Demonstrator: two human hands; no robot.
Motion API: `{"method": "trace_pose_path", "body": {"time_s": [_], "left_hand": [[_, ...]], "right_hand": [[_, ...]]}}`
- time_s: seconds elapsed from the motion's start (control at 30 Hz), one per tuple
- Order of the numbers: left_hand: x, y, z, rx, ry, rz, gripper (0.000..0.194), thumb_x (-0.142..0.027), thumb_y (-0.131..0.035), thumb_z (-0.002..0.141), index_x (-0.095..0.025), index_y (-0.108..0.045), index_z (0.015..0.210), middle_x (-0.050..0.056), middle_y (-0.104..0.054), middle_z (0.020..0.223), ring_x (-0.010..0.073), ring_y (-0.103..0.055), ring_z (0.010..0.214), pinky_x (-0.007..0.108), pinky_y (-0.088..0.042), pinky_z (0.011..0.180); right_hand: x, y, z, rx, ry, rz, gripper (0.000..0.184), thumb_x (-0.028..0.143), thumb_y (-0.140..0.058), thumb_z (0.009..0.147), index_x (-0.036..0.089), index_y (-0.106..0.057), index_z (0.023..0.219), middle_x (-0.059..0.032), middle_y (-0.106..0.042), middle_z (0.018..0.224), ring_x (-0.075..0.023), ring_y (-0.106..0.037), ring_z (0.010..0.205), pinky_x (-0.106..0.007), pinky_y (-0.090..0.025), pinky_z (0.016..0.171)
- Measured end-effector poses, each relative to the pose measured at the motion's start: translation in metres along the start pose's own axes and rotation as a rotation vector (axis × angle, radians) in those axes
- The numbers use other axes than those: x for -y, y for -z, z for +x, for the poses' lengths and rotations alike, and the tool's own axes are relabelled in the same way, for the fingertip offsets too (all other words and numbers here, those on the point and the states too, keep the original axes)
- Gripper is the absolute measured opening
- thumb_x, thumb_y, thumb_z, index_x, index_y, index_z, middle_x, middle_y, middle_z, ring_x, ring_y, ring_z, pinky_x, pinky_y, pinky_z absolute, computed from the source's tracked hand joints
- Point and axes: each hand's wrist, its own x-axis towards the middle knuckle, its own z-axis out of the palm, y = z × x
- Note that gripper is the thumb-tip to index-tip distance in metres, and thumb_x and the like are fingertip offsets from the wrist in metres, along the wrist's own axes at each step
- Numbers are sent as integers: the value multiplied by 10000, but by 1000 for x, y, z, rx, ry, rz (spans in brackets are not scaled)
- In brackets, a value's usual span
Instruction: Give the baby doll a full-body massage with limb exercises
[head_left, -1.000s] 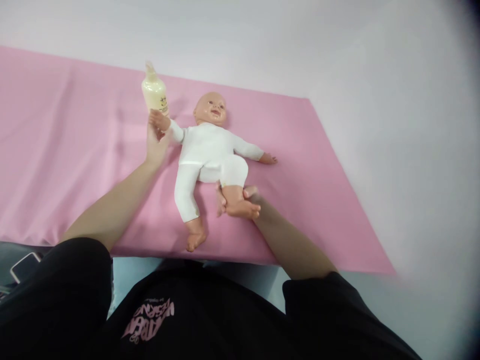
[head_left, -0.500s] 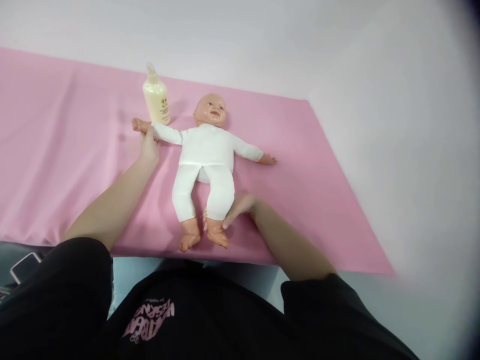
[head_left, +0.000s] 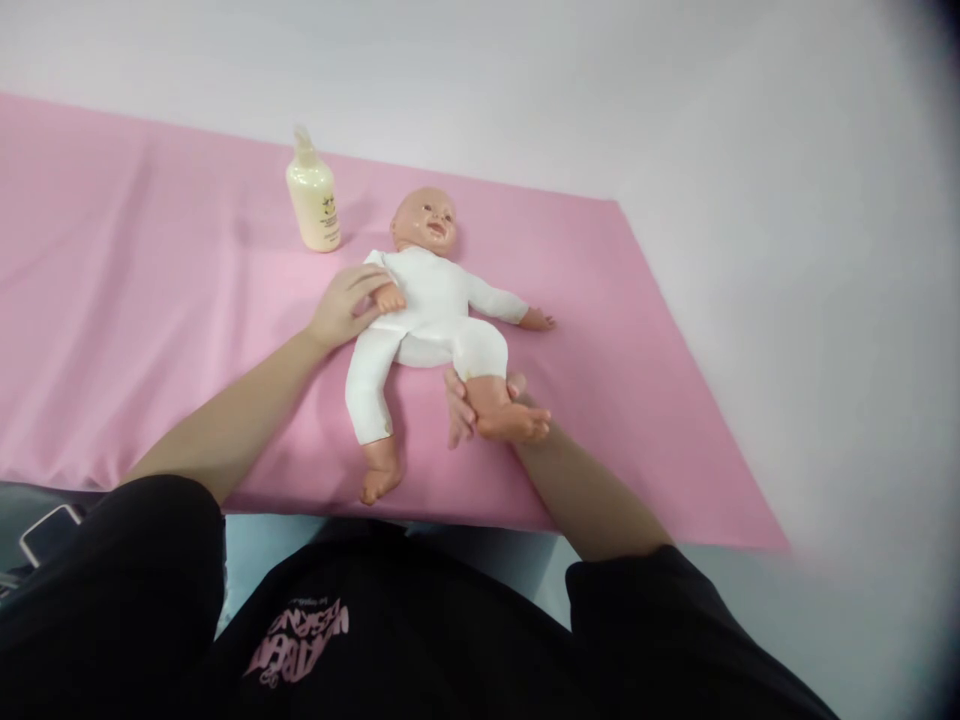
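- The left hand (head_left: 341, 308) is curling in a partly closed grip around the near-side forearm of the doll (head_left: 435, 285), folding that arm over the white torso.
- The right hand (head_left: 461, 412) is cupping the lower part of the bent leg from beneath, its thumb and fingers showing on opposite sides of the shin.
- The doll is lying face up on the pink cover (head_left: 637, 400), its head pointing away from the person; its other arm is reaching out to the right, and its other leg is extending toward the near edge.
- The white body is probably behaving as a soft, light, pliable mass, while the smooth head, hands and feet are likely acting as firmer, slightly slippery parts.
- The limb joints are appearing loose, so the forearm and the shin just above the ankle are offering sound holds, with the torso likely needing support in any lift.
- The pump bottle (head_left: 315, 205) is standing upright beyond the left hand, beside the doll's head but apart from it.
- A phone-like object (head_left: 51, 535) is lying below the cover's near edge, at far left.
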Motion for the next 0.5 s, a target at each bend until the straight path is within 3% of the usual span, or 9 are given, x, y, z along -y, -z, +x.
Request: {"method": "trace_pose_path", "body": {"time_s": [0.1, 0.17, 0.23, 0.37, 0.5], "left_hand": [[-10, 2, 3, 103, -55, 82, 526, -647, -552, 1006, -247, -700, 1315, 151, -704, 1359, 358, -612, 1362, 606, -454, 1167], [-10, 3, 5, 113, -72, 112, 491, -605, -534, 1024, -252, -705, 1320, 150, -705, 1366, 358, -606, 1375, 610, -455, 1162], [-10, 4, 5, 115, -91, 126, 470, -577, -516, 1037, -253, -702, 1324, 152, -701, 1377, 353, -607, 1375, 608, -455, 1161], [-15, 3, 3, 91, -54, 95, 496, -615, -540, 1018, -242, -684, 1311, 153, -703, 1364, 345, -621, 1341, 592, -455, 1168], [-7, 2, 2, -137, 147, 5, 679, -777, -528, 972, -226, -603, 1363, 136, -686, 1359, 316, -614, 1335, 536, -471, 1155]], "right_hand": [[7, -6, 5, -392, 190, -19, 446, 446, -800, 850, 170, -632, 1157, -37, -768, 970, -177, -767, 854, -386, -695, 837], [11, -12, 9, -656, 219, -22, 340, 420, -694, 920, 174, -628, 1145, -14, -742, 926, -135, -731, 795, -279, -674, 735], [13, -16, 11, -786, 204, -21, 278, 408, -593, 978, 176, -625, 1128, -3, -716, 885, -116, -704, 746, -228, -642, 662], [13, -15, 11, -815, 186, -55, 299, 438, -538, 1004, 176, -603, 1134, 1, -700, 879, -111, -695, 724, -235, -634, 667], [6, -12, 4, -671, 142, -143, 436, 504, -708, 887, 168, -605, 1146, -20, -730, 908, -160, -736, 744, -295, -646, 657]]}}
